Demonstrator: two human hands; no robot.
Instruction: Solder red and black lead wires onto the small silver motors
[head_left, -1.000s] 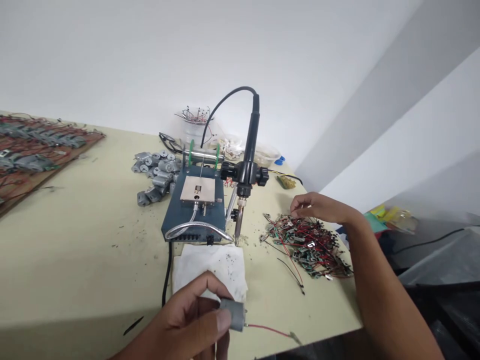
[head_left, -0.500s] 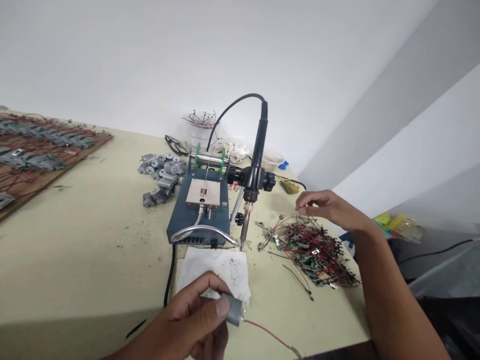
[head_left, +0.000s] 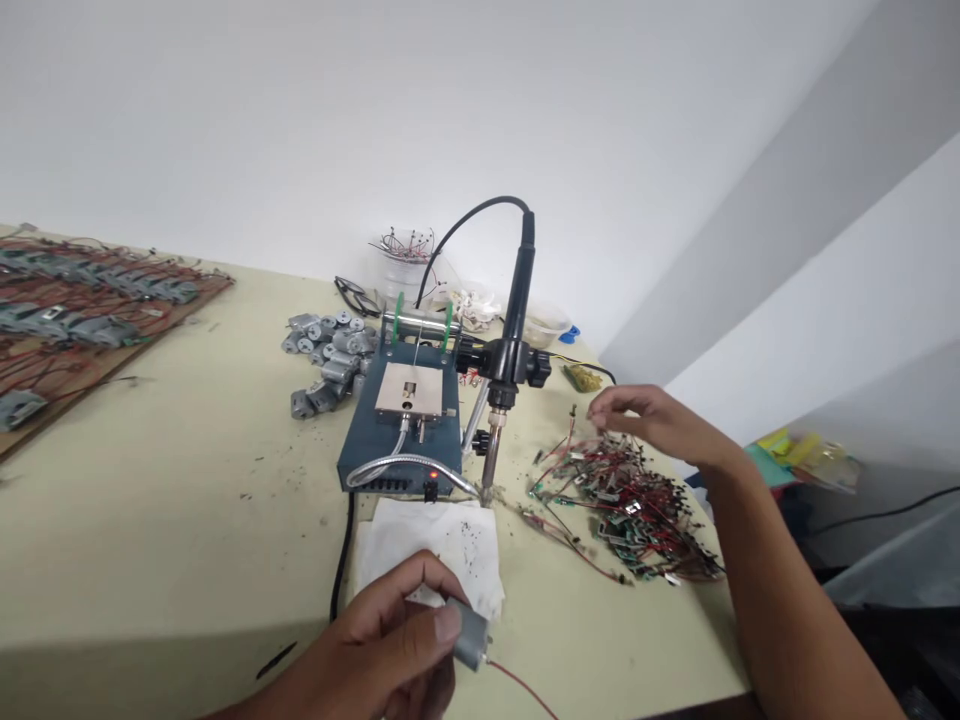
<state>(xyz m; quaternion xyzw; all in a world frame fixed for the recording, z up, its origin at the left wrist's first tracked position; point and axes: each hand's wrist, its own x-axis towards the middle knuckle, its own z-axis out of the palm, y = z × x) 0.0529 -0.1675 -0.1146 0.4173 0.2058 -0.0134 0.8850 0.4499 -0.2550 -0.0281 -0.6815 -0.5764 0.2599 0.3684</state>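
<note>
My left hand (head_left: 390, 645) is closed round a small grey motor (head_left: 469, 637) near the table's front edge; a red wire (head_left: 521, 688) trails from the motor to the right. My right hand (head_left: 649, 420) hovers over the far side of a heap of small wired parts (head_left: 626, 500), its fingertips pinched on a thin wire drawn out of the heap. Between the hands stands a blue soldering station (head_left: 401, 435) with a soldering iron (head_left: 506, 350) clamped tip down. A white paper (head_left: 427, 545) speckled with dark bits lies in front of the station.
A pile of grey motors (head_left: 326, 355) lies left of the station. A brown board (head_left: 82, 320) with rows of wired motors fills the far left. A clear tub of wires (head_left: 405, 262) and small containers stand by the wall. The table's right edge (head_left: 712, 590) drops off beside the heap.
My right hand has risen a little from the heap and drawn a wire up and out to the left, spreading several wires. My left hand keeps the motor almost still.
</note>
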